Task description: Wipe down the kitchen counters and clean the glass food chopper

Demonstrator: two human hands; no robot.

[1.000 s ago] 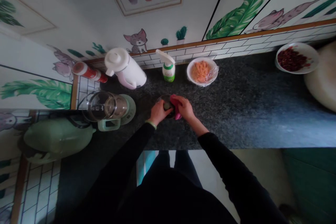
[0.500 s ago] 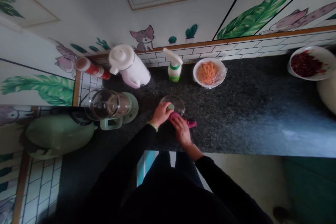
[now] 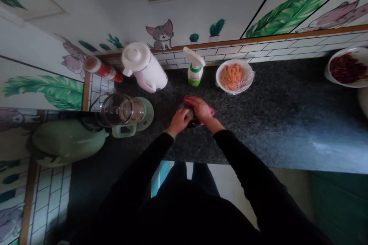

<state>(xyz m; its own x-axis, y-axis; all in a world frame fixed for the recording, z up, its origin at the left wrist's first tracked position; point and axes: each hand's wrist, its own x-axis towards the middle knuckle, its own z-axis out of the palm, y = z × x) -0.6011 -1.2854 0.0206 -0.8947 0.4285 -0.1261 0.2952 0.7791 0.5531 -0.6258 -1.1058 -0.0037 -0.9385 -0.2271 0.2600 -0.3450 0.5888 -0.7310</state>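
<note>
A small round glass lid [image 3: 193,124] with a pale green knob [image 3: 190,114] lies on the dark counter in front of me. The fingers of my left hand [image 3: 177,121] are closed around that knob. My right hand [image 3: 202,109] presses a pink cloth [image 3: 188,98] against the far and right part of the lid, covering much of it. One end of the cloth sticks out to the right of the hand. Most of the cloth is hidden under the palm and fingers.
Left of the lid stands a glass jug on a light green base [image 3: 148,113], beside a green appliance [image 3: 67,139]. Behind are a white kettle [image 3: 152,72], a spray bottle [image 3: 194,73] and a bowl [image 3: 220,80] of orange strips. Another bowl [image 3: 327,71] with dark red pieces sits far right.
My right hand has slid the cloth from the lid's near right side up to its far edge. My left hand stays at the knob. The view has shifted slightly.
</note>
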